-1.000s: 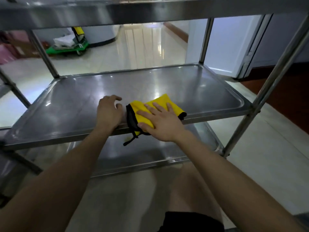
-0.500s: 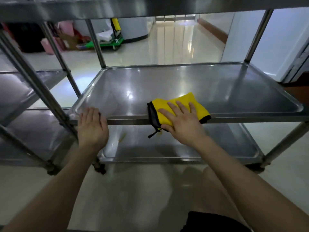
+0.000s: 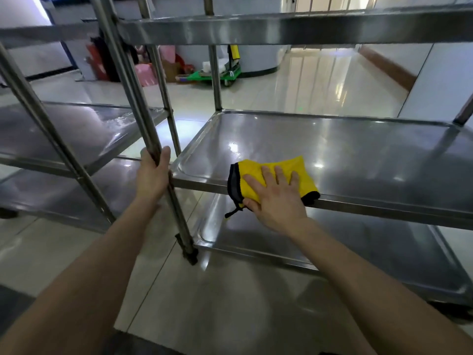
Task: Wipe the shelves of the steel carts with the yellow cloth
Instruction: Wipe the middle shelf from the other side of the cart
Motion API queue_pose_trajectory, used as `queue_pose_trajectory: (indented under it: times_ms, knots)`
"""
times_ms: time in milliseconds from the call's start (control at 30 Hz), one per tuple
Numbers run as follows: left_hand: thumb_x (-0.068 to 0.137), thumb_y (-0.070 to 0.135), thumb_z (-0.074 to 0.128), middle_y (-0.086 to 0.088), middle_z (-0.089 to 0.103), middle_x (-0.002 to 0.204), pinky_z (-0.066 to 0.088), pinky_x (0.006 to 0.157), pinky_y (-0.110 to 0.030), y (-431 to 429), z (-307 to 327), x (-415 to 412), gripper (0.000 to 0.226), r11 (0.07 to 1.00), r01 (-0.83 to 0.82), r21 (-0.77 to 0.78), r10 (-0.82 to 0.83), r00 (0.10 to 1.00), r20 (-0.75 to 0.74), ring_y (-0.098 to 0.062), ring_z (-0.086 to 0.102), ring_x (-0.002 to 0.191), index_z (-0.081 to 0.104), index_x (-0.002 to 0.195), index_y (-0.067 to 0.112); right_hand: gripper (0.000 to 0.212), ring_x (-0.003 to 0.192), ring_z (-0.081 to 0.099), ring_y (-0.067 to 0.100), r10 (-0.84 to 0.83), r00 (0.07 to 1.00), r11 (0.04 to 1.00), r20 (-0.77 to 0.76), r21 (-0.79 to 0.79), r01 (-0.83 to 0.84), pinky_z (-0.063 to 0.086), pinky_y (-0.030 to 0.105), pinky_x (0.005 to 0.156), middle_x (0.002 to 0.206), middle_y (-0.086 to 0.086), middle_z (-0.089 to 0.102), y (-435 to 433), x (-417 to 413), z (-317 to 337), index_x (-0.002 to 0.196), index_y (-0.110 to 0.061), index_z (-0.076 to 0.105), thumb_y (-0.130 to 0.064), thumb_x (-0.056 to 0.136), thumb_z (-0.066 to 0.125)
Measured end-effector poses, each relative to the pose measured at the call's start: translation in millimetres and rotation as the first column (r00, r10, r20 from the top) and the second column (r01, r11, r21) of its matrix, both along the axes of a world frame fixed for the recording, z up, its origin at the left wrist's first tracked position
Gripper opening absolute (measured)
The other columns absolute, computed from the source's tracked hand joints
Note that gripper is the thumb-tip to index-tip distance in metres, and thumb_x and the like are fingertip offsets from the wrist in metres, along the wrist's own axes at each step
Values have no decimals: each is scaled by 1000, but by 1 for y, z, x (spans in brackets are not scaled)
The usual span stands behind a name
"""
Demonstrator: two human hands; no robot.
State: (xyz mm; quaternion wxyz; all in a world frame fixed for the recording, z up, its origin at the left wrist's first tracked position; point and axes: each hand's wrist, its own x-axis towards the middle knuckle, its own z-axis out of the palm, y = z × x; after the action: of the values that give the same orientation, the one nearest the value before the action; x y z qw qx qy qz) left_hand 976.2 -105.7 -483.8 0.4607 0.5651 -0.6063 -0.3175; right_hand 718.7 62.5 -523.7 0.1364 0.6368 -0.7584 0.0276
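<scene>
On middle shelf [image 3: 358,149] — right hand [image 3: 277,198] flat on yellow cloth [image 3: 276,165].

Your yellow cloth [image 3: 298,167], folded and black-edged, lay flat under your right hand [image 3: 277,198] at the front rim of the right steel cart's [image 3: 281,29] middle shelf [image 3: 358,155], its black loop dangling over. The left steel cart [image 3: 76,129] stood just beside it.

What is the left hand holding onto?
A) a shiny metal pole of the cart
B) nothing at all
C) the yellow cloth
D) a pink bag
A: the left hand has its fingers and thumb wrapped round the steel pole at the cart's corner, while the right hand lies flat on the yellow cloth.
</scene>
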Motion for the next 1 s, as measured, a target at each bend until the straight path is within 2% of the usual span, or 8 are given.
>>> queue_pose_trajectory:
  times_ms: [100,233,300,400,500,600,733,1000]
  knots:
    - [113,47,44,-7,71,97,61,88,-60,-13,-10,-12,26,998,-36,-49,36,999,-12,-38,72,93,42,117,21,71,158,18,51,11,998,999,54,51,-14,14,78,120,175,19,18,-33,23,6,168,-45,18,-73,104,33]
    - [110,42,47,-5,68,89,60,76,-59,-14,-20,-9,25,993,-19,-115,12,998,-54,-25,67,77,42,115,18,77,158,12,57,144,979,983,141,93,-158,6,83,119,176,23,12,-99,76,10,168,-45,18,-77,101,37]
    - [110,40,47,-9,67,93,58,76,-56,-15,-20,-6,26,988,-16,-155,14,1000,-15,-27,66,80,43,115,15,85,161,0,53,171,951,962,258,165,-218,-5,84,117,179,16,2,-138,87,18,167,-51,12,-90,93,26]
    - [113,32,49,-15,67,97,57,77,-53,-17,-23,-5,23,984,23,-175,-27,999,-22,-32,66,86,44,118,10,98,162,-19,43,48,931,936,363,310,-169,-19,82,114,179,5,-17,-199,69,32,164,-59,-1,-104,78,11]
    - [115,27,49,-12,66,94,55,74,-49,-18,-24,-3,21,978,53,-200,-59,998,-24,-31,65,83,45,120,8,101,162,-17,45,-80,933,931,350,360,-55,-17,84,113,178,3,-20,-249,36,43,166,-55,-3,-103,79,17]
    - [115,29,47,-13,65,92,58,76,-58,-18,-26,-4,22,973,93,-213,-100,995,-21,-37,66,84,43,122,8,100,161,-17,47,-129,924,932,360,361,-11,-16,85,113,179,3,-19,-279,21,46,166,-55,-2,-103,80,18]
    - [114,29,48,-9,65,87,58,75,-59,-17,-26,-8,22,974,71,-217,-79,996,-28,-34,66,80,43,122,9,96,162,-17,45,-115,931,935,346,355,-17,-17,85,112,179,3,-20,-272,29,45,165,-55,-4,-100,82,13]
    - [112,38,50,-8,69,89,54,66,-48,-16,-21,-6,26,989,59,-136,-56,998,20,-26,68,78,44,120,14,76,166,-5,36,169,937,926,304,276,-256,-6,79,120,181,-2,-6,-135,64,27,164,-59,4,-88,95,15]
